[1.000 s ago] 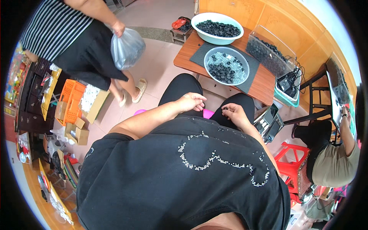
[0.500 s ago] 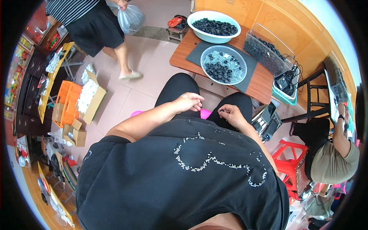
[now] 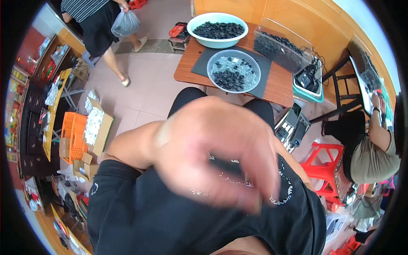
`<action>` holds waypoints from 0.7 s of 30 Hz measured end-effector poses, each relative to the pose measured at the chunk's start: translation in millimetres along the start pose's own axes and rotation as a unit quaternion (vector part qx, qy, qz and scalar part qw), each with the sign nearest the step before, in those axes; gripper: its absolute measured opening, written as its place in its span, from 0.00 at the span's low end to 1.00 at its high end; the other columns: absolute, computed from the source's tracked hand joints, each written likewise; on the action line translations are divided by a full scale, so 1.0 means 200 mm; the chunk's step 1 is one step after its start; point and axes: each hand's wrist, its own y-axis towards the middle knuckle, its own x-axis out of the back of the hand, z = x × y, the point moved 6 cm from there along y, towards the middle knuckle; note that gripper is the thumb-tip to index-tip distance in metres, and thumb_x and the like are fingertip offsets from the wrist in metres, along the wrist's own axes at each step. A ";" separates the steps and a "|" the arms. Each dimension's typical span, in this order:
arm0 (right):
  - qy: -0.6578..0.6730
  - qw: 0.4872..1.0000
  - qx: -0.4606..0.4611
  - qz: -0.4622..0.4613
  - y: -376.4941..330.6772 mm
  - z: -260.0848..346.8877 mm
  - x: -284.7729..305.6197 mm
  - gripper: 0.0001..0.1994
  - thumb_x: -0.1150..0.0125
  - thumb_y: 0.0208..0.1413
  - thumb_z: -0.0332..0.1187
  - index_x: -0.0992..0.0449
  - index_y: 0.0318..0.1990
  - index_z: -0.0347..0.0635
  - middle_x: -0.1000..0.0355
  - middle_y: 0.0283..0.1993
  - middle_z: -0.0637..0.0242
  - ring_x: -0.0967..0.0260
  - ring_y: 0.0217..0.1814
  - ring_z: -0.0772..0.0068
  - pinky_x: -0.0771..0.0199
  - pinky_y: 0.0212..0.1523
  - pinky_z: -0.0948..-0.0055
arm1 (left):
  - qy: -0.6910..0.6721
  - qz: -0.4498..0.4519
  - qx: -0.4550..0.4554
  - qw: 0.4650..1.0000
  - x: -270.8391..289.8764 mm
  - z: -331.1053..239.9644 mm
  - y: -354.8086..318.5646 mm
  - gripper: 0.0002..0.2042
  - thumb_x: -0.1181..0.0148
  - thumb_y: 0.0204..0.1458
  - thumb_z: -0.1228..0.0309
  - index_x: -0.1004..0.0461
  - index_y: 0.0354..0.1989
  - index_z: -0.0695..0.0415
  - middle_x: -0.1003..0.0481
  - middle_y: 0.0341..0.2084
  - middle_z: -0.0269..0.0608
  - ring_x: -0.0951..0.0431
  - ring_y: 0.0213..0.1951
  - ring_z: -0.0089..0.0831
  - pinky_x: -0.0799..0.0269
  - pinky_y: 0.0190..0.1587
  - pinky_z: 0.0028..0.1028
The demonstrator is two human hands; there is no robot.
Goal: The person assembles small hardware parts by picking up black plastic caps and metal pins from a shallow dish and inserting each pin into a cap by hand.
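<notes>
Left hand [image 3: 212, 153]: raised close to the camera, blurred, fingers spread loosely; grip open, holding nothing.
Right hand: hidden behind the left; grip cannot be told.
Grey bowl [image 3: 233, 71]: on the counter [image 3: 187, 68] beyond the knees, on a dark mat, holding dark pieces.
White basin [image 3: 217, 29]: behind it, full of dark pieces.
Clear bin [image 3: 278, 44]: right of the basin.
Red stool [image 3: 323, 163]: right, on the floor.

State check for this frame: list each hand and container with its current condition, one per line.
Left hand: raised close to the camera, blurred, fingers spread, nothing visibly held.
Right hand: not visible.
Grey bowl: partly filled with dark pieces.
White basin: full of dark pieces.
Clear box: open-topped, holding dark pieces.
Cardboard box: open, with white pieces.
</notes>
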 end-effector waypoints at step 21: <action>-0.022 0.988 -0.128 0.081 0.03 -0.09 -0.01 0.08 0.39 0.51 0.34 0.23 0.33 0.37 0.27 0.24 0.67 0.32 0.26 0.78 0.31 0.31 0.75 | 0.526 -0.524 0.341 0.577 -0.34 0.40 0.13 0.21 0.45 0.52 0.65 0.38 0.50 0.66 0.31 0.46 0.51 0.26 0.42 0.40 0.29 0.44 0.30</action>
